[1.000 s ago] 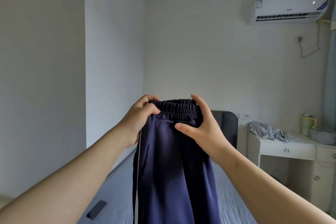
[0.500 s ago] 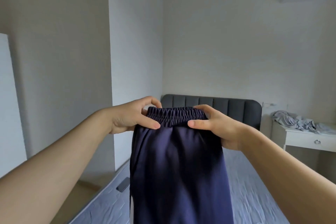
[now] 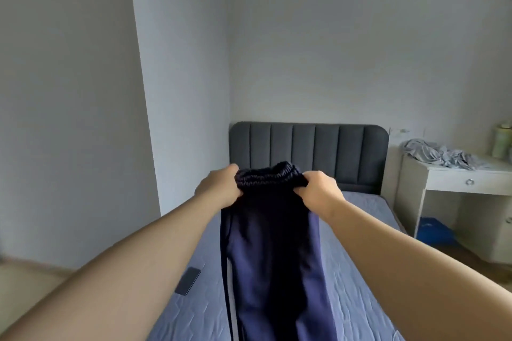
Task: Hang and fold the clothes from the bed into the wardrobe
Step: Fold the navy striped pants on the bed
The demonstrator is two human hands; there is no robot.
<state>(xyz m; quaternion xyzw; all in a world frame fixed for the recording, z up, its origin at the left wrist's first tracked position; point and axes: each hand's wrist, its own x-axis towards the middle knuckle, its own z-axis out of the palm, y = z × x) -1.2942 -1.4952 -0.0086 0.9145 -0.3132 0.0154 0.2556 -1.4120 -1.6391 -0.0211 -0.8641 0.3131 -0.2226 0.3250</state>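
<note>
Both arms reached forward over the bed (image 3: 346,271); the left hand (image 3: 219,188) and right hand (image 3: 321,188) gripped the trousers (image 3: 271,243) at the waistband, fingers curled closed.

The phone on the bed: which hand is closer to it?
Left. The left hand grips the trousers above the side of the bed where the phone lies. The right hand grips their other side, farther away.
</note>
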